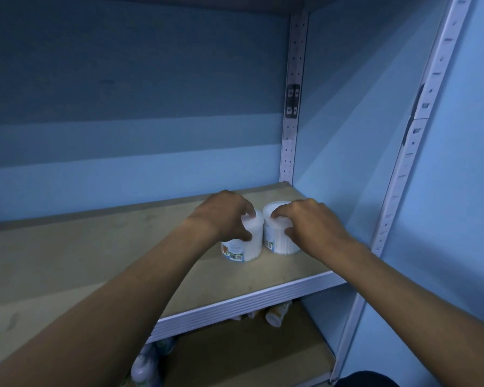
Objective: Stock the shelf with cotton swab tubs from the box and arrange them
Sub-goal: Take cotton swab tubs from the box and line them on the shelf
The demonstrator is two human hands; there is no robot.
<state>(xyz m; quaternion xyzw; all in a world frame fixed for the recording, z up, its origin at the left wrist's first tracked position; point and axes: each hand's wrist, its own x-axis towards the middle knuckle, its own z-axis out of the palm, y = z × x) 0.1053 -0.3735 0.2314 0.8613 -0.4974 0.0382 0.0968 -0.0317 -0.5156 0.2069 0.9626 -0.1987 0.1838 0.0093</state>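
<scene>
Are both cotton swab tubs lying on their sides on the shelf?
No, the left tub and right tub both stand upright on the shelf.

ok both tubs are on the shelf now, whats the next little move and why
Probably let go of both and draw the hands back for more stock. The left tub and right tub stand upright, side by side near the shelf's right end, while the left hand and right hand grip their tops. The rest of the shelf board looks unfilled.

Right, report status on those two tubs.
Left hand grips left tub. Right hand grips right tub. Both tubs upright on shelf, side by side. Nothing in the way.
</scene>
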